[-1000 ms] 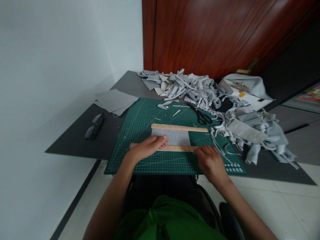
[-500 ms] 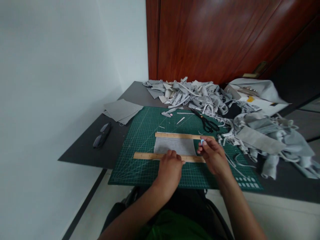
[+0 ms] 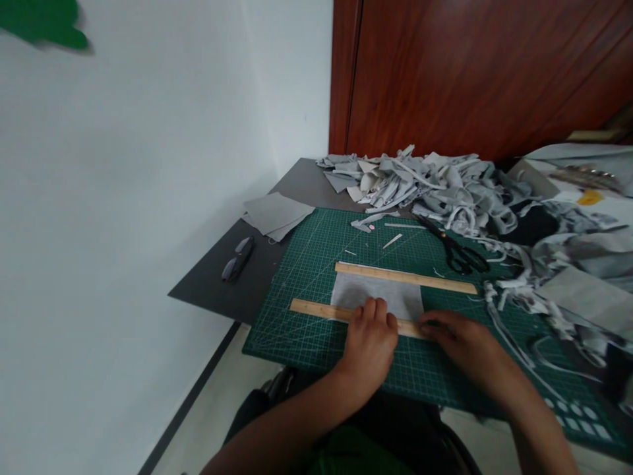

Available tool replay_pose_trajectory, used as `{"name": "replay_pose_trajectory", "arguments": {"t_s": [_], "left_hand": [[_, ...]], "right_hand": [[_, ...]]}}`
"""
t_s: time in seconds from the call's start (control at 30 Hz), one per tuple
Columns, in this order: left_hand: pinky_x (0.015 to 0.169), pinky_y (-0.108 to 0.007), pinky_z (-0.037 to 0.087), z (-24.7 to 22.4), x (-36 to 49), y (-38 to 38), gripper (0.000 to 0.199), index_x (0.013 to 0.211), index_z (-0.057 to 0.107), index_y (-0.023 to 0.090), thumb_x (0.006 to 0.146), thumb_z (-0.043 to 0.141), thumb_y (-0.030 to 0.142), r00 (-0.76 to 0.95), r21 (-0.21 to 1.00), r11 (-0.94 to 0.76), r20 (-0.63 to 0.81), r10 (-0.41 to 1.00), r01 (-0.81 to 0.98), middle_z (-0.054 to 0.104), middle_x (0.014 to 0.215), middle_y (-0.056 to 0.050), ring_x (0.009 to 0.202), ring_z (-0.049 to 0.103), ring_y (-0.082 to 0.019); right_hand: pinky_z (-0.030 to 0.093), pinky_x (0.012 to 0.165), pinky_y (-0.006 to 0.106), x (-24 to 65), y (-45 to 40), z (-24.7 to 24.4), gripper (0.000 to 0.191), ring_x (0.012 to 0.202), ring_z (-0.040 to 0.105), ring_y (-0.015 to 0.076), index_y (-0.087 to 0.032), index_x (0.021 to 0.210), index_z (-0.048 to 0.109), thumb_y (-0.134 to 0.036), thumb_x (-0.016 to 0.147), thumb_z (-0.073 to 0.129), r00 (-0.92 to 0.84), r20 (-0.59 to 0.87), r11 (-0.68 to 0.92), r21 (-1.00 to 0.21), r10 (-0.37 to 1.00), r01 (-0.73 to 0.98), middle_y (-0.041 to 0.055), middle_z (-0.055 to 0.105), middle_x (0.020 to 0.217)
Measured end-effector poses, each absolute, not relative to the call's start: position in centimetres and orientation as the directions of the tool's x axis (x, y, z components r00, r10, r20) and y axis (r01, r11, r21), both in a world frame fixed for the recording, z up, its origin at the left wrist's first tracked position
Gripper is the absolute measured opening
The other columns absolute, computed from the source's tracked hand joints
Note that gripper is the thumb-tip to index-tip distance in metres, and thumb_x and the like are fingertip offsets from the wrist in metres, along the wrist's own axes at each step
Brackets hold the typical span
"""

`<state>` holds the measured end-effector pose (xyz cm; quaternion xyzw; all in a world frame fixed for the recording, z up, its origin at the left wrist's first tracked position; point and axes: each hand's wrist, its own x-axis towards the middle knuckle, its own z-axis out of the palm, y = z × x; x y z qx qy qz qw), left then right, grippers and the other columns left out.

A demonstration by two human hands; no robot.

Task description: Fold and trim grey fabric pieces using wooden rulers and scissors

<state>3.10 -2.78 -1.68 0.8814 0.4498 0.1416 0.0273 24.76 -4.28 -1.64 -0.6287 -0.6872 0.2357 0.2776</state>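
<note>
A grey cloth piece [image 3: 378, 291] lies on the green cutting mat [image 3: 306, 264], with one wooden ruler [image 3: 405, 275] along its far edge and a second wooden ruler [image 3: 316, 309] across its near edge. My left hand [image 3: 373, 340] presses on the near ruler, fingers closed and bent over it. At that ruler's right end, beside the cloth's right corner, is my right hand [image 3: 457, 336], its fingers bent together. Whatever it holds, if anything, is hidden by the fingers.
Black scissors [image 3: 457, 254] lie on the mat behind the rulers. Grey cloth scraps [image 3: 420, 181] are heaped at the back and right. To the left are stacked cloth pieces [image 3: 277, 214] and glasses [image 3: 238, 258]. A box [image 3: 539, 178] stands at the back right.
My right hand has come down from beside the far ruler to the near ruler's right end. The small light-blue thing in its fingers no longer shows. The view has turned left.
</note>
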Motion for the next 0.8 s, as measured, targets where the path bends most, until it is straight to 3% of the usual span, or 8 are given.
{"name": "replay_pose_trajectory", "arguments": {"t_s": [0.27, 0.6, 0.8], "left_hand": [[0.086, -0.048, 0.048, -1.4, 2.5, -2.1, 0.012, 0.101, 0.063, 0.018, 0.101, 0.06, 0.03, 0.56, 0.182, -0.599, 0.225, 0.797, 0.78, 0.065, 0.105, -0.008, 0.104, 0.057, -0.03], [0.087, -0.046, 0.046, -0.8, 2.6, -2.6, 0.01, 0.103, 0.064, 0.017, 0.102, 0.057, 0.024, 0.579, 0.169, -0.598, 0.155, 0.801, 0.783, 0.067, 0.109, -0.009, 0.108, 0.057, -0.029], [0.087, -0.046, 0.046, -1.0, 2.3, -2.6, 0.009, 0.102, 0.063, 0.018, 0.101, 0.06, 0.027, 0.583, 0.186, -0.616, 0.202, 0.787, 0.766, 0.065, 0.106, -0.007, 0.106, 0.057, -0.028]], "right_hand": [[0.058, 0.089, 0.041, 25.5, -4.3, -0.8, 0.027, 0.094, 0.077, 0.0291, -0.029, 0.094, 0.079, -0.042, 0.09, 0.056, -0.125, -0.054, 0.06, -0.647, 0.991, 0.76, 0.0051, 0.083, 0.099], [0.058, 0.086, 0.042, 26.0, -4.4, -1.2, 0.028, 0.092, 0.077, 0.0298, -0.029, 0.093, 0.079, -0.043, 0.088, 0.055, -0.108, -0.065, 0.046, -0.611, 0.992, 0.79, 0.0057, 0.082, 0.097], [0.058, 0.084, 0.042, 26.3, -4.4, -1.4, 0.03, 0.088, 0.077, 0.0299, -0.028, 0.09, 0.078, -0.046, 0.085, 0.055, -0.081, -0.076, 0.02, -0.596, 0.994, 0.803, 0.0069, 0.082, 0.094]]}}
